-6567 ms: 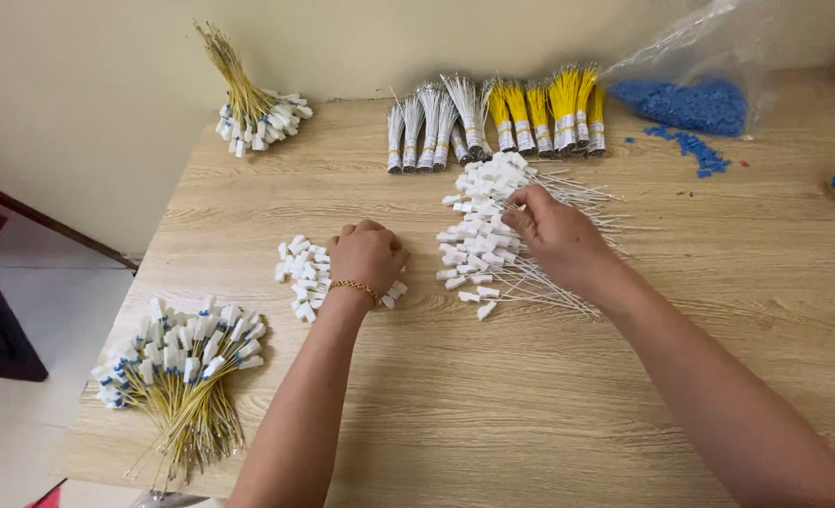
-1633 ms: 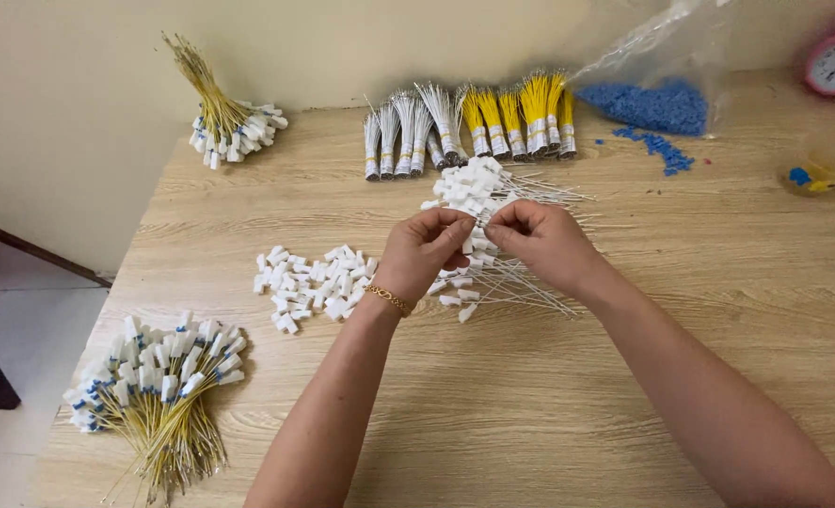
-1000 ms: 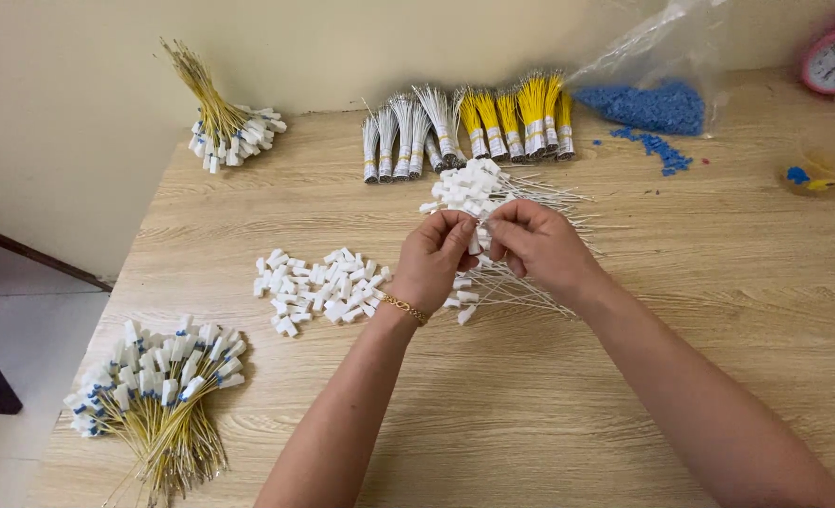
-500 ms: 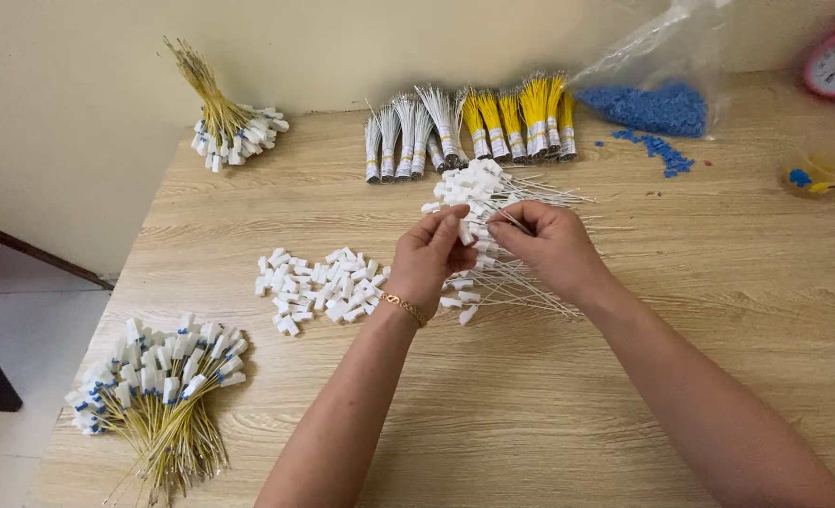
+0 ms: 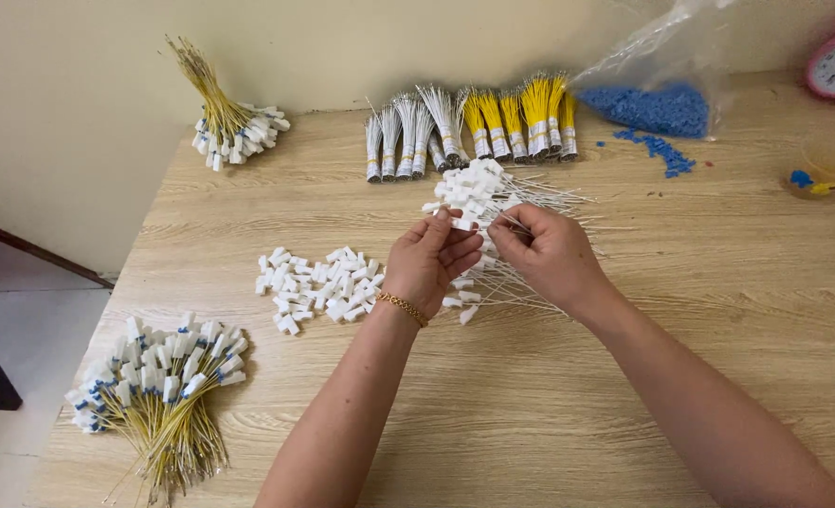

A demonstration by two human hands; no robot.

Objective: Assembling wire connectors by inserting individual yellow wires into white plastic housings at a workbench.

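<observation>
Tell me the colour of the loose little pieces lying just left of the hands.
White: the loose plastic pieces are plain white, clearest in the head view.

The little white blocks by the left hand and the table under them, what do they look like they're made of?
White blocks: probably moulded plastic, uniform, opaque, slightly glossy, all identical in shape. Table: wood or wood-look laminate, pale with visible grain lines and a matte finish; which cannot be told.

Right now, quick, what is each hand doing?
Left hand: fingers pinched shut on a small white plastic piece.
Right hand: fingers closed on a thin white wire.
</observation>
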